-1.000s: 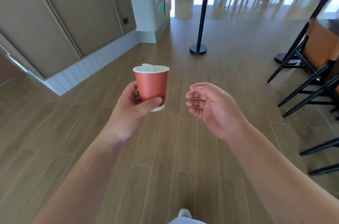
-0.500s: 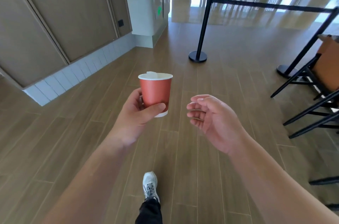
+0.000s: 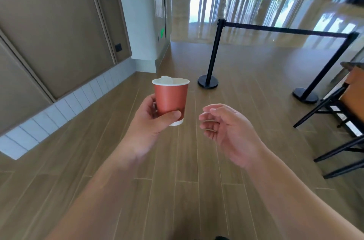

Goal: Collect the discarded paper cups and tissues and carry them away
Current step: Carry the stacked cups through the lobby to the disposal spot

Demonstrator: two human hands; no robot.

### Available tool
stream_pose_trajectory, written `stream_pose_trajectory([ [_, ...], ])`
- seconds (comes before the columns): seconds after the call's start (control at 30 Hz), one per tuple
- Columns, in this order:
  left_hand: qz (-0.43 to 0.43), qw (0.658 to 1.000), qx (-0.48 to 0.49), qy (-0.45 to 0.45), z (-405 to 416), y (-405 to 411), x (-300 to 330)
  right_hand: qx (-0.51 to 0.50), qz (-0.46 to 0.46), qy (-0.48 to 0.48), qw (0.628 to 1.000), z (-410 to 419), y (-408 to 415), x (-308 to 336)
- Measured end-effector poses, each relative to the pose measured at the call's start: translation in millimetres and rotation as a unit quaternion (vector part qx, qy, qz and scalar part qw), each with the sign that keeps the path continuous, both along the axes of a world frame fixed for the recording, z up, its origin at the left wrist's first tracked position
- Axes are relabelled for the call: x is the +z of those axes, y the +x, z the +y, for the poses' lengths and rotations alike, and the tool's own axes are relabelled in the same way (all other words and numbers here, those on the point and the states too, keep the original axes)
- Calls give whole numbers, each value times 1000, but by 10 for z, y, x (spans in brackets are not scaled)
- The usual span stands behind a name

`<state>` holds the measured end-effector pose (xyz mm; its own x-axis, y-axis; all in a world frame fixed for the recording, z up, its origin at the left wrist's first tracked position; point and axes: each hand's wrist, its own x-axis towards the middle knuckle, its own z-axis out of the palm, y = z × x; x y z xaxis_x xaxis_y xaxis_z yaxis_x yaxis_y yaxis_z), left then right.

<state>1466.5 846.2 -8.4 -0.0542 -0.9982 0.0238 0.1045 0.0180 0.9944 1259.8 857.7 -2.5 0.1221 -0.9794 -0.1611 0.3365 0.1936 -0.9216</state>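
Observation:
My left hand is shut around a red paper cup with a white rim, held upright in front of me above the wooden floor. A bit of white tissue pokes out over the cup's rim. My right hand hovers just to the right of the cup, apart from it, fingers loosely curled and holding nothing.
A black stanchion with a belt runs to a second post ahead on the right. Black-legged chairs stand at the right edge. A brown panelled wall and white tiled skirting line the left. A glossy lobby floor lies beyond.
The view has tilted up and moved forward along the floor; the stanchions and lobby show more. The cup stays upright in my left hand. The foot seen earlier is out of sight.

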Motion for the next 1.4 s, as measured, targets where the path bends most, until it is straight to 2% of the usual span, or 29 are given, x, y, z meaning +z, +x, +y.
stream_pose_trajectory([
  [0.37,-42,999,-27,0,-1635,117,-78,-28,-21,12,999,-1635,110,-145],
  [0.6,-57,998,-8,23,-3042,10,-207,-33,-40,35,998,-3146,50,-345],
  [0.87,-71,997,11,17,-4645,-202,0,-7,-37,29,999,-4731,-126,-174],
  [1.17,-58,998,-1,8,-5795,-299,31,-6,-44,9,999,-5824,-263,-115],
  [1.4,-33,999,-9,11,-6845,-178,-162,-16,-35,42,998,-6817,-123,-315],
])
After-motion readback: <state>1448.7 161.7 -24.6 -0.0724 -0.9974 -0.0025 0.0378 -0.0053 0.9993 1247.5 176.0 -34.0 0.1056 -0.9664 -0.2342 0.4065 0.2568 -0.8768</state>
